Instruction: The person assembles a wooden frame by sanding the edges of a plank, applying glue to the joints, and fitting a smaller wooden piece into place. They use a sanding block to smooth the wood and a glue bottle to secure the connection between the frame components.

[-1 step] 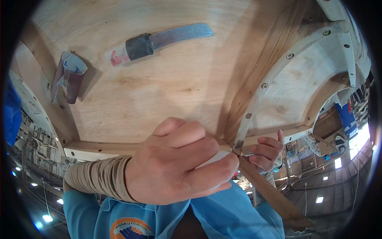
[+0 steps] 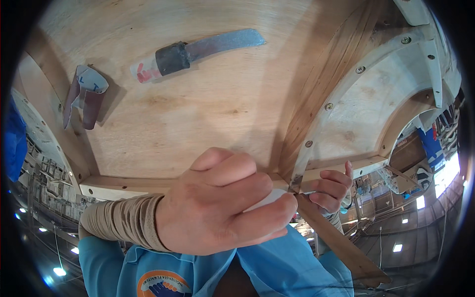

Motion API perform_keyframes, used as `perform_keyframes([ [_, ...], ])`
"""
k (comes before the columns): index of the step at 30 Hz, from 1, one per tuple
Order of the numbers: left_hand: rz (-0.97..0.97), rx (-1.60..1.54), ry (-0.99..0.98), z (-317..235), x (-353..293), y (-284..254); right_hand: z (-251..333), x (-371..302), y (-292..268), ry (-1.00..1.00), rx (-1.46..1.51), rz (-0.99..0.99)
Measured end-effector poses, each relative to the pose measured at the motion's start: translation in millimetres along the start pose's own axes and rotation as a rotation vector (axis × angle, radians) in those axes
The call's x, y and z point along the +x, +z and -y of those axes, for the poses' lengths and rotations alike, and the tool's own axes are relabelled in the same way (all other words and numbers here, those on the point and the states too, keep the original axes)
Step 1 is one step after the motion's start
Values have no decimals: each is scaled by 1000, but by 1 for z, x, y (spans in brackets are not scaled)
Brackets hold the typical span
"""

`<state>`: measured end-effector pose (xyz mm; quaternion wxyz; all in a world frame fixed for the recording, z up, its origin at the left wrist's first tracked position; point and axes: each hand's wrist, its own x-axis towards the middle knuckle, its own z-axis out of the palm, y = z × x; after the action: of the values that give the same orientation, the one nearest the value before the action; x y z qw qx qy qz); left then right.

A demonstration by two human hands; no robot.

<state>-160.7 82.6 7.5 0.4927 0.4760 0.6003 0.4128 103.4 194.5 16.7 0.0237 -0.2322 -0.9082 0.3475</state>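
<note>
My left hand (image 2: 222, 203) is closed at the near rail of a wooden frame, its fingers bent around a white piece (image 2: 267, 199) that shows between them. Most of that piece is hidden, so its kind is unclear. To the right, beyond a brown wooden strip (image 2: 336, 235), my right hand (image 2: 334, 190) hangs by the frame's corner. Its fingers are loosely bent and apart, one pointing up, with nothing visible in them; its thumb and palm are hidden. A knife-like tool (image 2: 198, 52) with a taped grip and metal blade lies on the plywood panel (image 2: 198, 114).
Curled brown sandpaper (image 2: 89, 96) with a pale back lies at the panel's left. Wooden rails (image 2: 118, 184) border the panel. On the right runs a curved rail (image 2: 329, 106) set with several screws. A blue sheet (image 2: 15, 141) hangs at the far left.
</note>
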Motion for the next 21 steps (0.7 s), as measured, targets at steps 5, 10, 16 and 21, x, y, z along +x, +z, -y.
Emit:
perform_keyframes([
  [5,21,17,68,0,0,1,1,-2,-2,24,-4,11],
  [10,17,42,133,2,-5,0,0,1,-3,-4,-14,20],
  [16,17,68,165,0,-1,0,-1,-1,0,5,-16,-7],
  [21,-9,90,170,-1,-4,3,-5,-2,0,-15,-16,-10],
])
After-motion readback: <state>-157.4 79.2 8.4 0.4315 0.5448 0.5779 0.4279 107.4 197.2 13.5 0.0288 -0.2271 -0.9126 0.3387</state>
